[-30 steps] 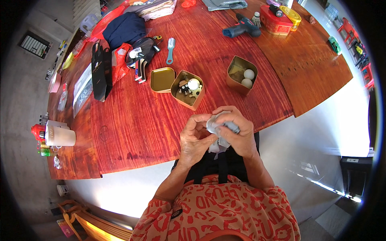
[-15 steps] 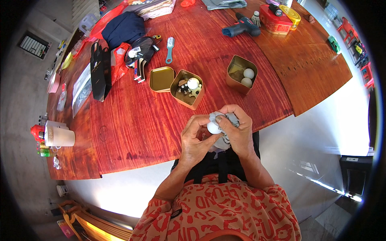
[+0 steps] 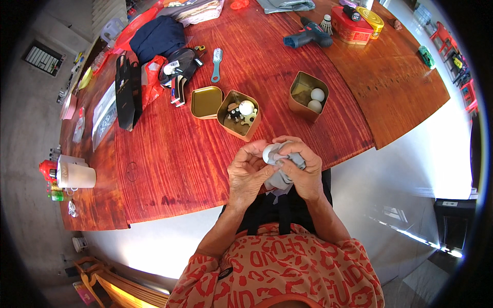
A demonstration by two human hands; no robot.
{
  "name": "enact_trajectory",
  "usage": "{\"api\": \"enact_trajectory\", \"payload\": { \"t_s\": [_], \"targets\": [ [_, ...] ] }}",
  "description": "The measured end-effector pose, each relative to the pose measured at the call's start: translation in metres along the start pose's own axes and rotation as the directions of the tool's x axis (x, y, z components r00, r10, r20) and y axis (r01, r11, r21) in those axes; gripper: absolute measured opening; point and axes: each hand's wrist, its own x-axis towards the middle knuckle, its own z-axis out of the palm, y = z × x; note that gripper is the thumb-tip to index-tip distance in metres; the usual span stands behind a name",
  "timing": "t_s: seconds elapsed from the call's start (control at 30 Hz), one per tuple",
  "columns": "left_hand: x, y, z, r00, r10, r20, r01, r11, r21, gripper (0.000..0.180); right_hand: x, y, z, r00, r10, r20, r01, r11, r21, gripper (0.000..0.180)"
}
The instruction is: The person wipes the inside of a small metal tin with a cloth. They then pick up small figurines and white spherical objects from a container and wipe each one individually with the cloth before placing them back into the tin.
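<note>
My left hand (image 3: 245,177) pinches a white table tennis ball (image 3: 267,153) over the table's front edge. My right hand (image 3: 305,174) is closed on a grey cloth (image 3: 280,180) pressed against the ball, its lower folds hanging below my fingers. Beyond my hands stands an open gold tin (image 3: 237,129) with small toy figures and a white ball inside. A gold lid (image 3: 207,102) lies at its left. Another open tin (image 3: 303,110), farther right, holds two white balls (image 3: 317,95).
On the red wooden table (image 3: 169,169) are a brush (image 3: 216,66), a black paper bag (image 3: 128,95), dark blue cloth (image 3: 158,37) and a cordless drill (image 3: 308,35). A shuttlecock (image 3: 326,24) and red tin box (image 3: 353,25) stand far right. A white pitcher (image 3: 76,172) sits at the left edge.
The ball has shifted slightly up and left between my hands. My right fingers have moved the cloth over its right side. The tins have stayed put.
</note>
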Motion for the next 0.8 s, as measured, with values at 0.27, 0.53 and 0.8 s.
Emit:
{"api": "enact_trajectory", "payload": {
  "t_s": [0.27, 0.53, 0.8],
  "targets": [
    [-0.002, 0.001, 0.002, 0.987, 0.132, 0.091, -0.148, 0.969, 0.197, 0.045, 0.005, -0.016, 0.005, 0.973, 0.205, -0.108, -0.195, 0.976, 0.1, 0.012],
    [-0.002, -0.007, -0.003, 0.998, 0.004, 0.065, 0.005, 0.991, -0.133, 0.04, 0.009, -0.012, 0.009, 0.956, 0.237, -0.171, -0.196, 0.955, 0.224, 0.013],
    [-0.004, -0.011, -0.003, 0.971, -0.222, 0.093, 0.233, 0.768, -0.596, 0.034, -0.002, 0.004, 0.009, 0.99, -0.134, -0.034, 0.127, 0.979, -0.158, 0.024]
  ]
}}
